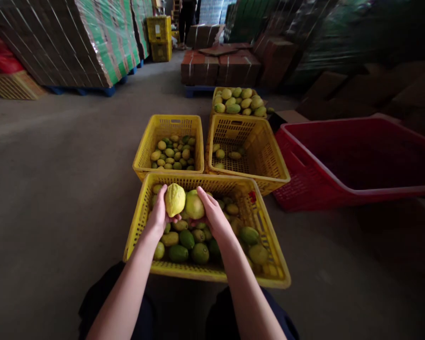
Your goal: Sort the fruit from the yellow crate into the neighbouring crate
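Note:
My left hand [159, 211] is closed around a yellow, ridged lemon [175, 200]. A smoother yellow-green lemon [194, 205] is gripped in my right hand [212, 212], right beside the first one. Both fruits are held above a wide yellow crate [279, 271] that stands between my knees. Inside it lie many green and yellow lemons [187, 239], partly hidden by my hands and forearms.
Behind stand two yellow crates: the left one [200, 141] holds small lemons, the right one [265, 146] a few. A heaped crate of lemons [239, 101] is farther back. A red crate [293, 189] stands at right. Wrapped pallets [106, 42] and cartons [219, 68] line the back.

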A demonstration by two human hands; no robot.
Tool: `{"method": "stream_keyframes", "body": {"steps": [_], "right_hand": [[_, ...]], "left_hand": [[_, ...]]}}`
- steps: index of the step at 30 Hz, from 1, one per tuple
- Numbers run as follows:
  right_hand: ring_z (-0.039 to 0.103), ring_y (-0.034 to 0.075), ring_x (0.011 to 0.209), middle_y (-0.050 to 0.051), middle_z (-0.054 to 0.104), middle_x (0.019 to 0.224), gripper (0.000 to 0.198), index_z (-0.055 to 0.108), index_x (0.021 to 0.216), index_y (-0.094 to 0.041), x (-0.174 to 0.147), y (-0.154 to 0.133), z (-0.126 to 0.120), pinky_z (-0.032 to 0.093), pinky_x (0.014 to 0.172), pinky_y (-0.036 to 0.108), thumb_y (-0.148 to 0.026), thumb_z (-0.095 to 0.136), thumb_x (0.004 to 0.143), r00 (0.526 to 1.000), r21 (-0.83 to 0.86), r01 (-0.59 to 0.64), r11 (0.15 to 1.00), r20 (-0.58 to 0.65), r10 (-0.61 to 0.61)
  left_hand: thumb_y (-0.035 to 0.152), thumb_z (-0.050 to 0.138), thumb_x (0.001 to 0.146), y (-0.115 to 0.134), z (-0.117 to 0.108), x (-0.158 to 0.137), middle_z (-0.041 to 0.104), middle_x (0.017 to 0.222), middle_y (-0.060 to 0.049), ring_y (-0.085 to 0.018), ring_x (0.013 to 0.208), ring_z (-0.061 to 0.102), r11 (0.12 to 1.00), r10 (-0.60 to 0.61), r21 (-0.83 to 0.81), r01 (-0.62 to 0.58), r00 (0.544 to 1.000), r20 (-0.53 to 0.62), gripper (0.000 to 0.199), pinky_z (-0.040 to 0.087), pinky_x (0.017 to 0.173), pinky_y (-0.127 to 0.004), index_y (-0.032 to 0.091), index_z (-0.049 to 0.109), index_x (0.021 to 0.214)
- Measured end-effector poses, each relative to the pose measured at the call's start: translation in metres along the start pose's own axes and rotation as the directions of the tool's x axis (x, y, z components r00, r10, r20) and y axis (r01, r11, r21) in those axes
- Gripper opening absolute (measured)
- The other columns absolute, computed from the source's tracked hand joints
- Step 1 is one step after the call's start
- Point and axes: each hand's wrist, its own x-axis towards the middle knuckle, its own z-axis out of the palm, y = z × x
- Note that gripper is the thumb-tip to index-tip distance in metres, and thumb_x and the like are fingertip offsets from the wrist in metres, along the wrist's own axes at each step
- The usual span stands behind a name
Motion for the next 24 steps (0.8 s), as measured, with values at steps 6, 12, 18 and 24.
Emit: {"method": "stream_keyframes", "body": {"steps": [6,12,18,24], "right_hand": [[0.063,0.016,0.049,0.002,0.071,0.067,0.042,0.065,0.085,-0.019,0.002,0.003,0.007,0.042,0.03,0.022,-0.06,0.072,0.077,0.996,0.146,-0.092,0.985,0.023,0.09],[0.069,0.014,0.077,-0.004,0.073,0.085,0.026,0.067,0.094,-0.022,-0.007,-0.012,0.007,0.055,0.058,0.019,-0.04,0.075,0.077,0.976,0.281,0.193,0.94,0.045,-0.213],[0.07,0.017,0.066,0.0,0.072,0.069,0.02,0.067,0.082,-0.019,-0.005,-0.016,0.015,0.058,0.057,0.025,-0.036,0.061,0.088,0.987,0.471,0.001,0.882,-0.144,0.076],[0.067,0.018,0.052,0.001,0.066,0.056,0.038,0.064,0.075,-0.019,-0.008,-0.018,0.021,0.057,0.048,0.028,-0.048,0.048,0.093,0.97,0.486,-0.131,0.864,-0.119,0.214]], "left_hand": [[0.049,0.051,0.093,0.006,0.002,-0.002,0.062,0.052,-0.002,-0.012,0.035,0.053,0.992,-0.021,-0.128,0.022,1.0,0.008,0.038,0.037,0.03,-0.018,0.015,0.067,0.085],[0.032,0.044,0.098,0.003,0.006,0.0,0.074,0.081,-0.006,-0.017,0.062,0.069,0.95,0.067,-0.31,-0.047,0.996,0.053,0.032,0.057,0.054,-0.026,0.016,0.066,0.115],[0.029,0.027,0.099,0.003,0.006,0.001,0.068,0.064,-0.005,-0.016,0.041,0.06,0.97,-0.041,-0.237,0.056,0.997,0.068,0.043,0.041,0.032,-0.022,0.012,0.066,0.107],[0.044,0.039,0.098,0.005,0.005,-0.004,0.067,0.061,-0.005,-0.015,0.039,0.06,0.971,-0.006,-0.239,0.028,0.996,0.091,0.04,0.041,0.03,-0.018,0.014,0.064,0.092]]}}
